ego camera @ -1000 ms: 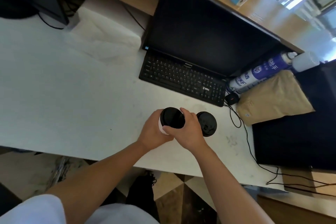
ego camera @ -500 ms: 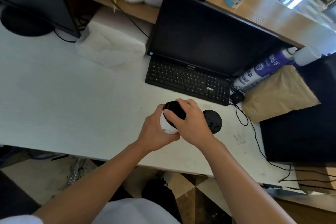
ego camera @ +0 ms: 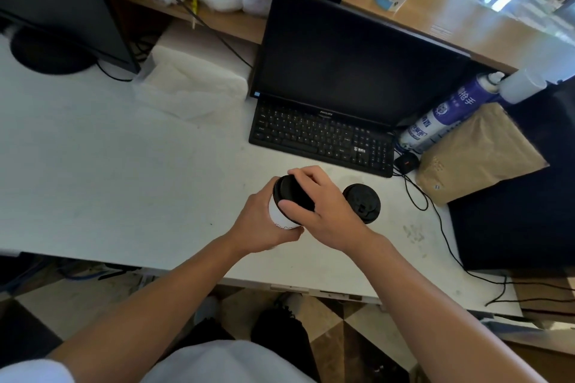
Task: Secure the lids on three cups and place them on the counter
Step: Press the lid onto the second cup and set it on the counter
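A broad white counter [ego camera: 102, 183], matte and faintly scuffed, bears everything here. At its back stands a dark flat monitor [ego camera: 351, 56] with a black keyboard [ego camera: 320, 137] lying just before it. To the right a brown paper bag [ego camera: 476, 155], creased and closed so that its contents cannot be told, leans beside a purple-and-white spray can [ego camera: 448, 115] lying on its side. Crumpled white paper [ego camera: 193, 90] lies left of the monitor.

Near the front edge, a white paper cup [ego camera: 280, 216], cylindrical with a thin printed line near its base, is tilted and held above the counter. A round black plastic lid [ego camera: 294, 193] covers its mouth, so its contents are hidden. Just to the right, apart from the hands' cup, a second cup [ego camera: 362, 202] stands upright on the counter, also capped by a black lid with a raised sip flap; only its top is visible.

The left hand [ego camera: 264, 227] is wrapped closed around the white cup's wall from below. The right hand [ego camera: 326, 208] is curled over the lid, thumb and fingertips [ego camera: 294, 172] pressed on its rim.
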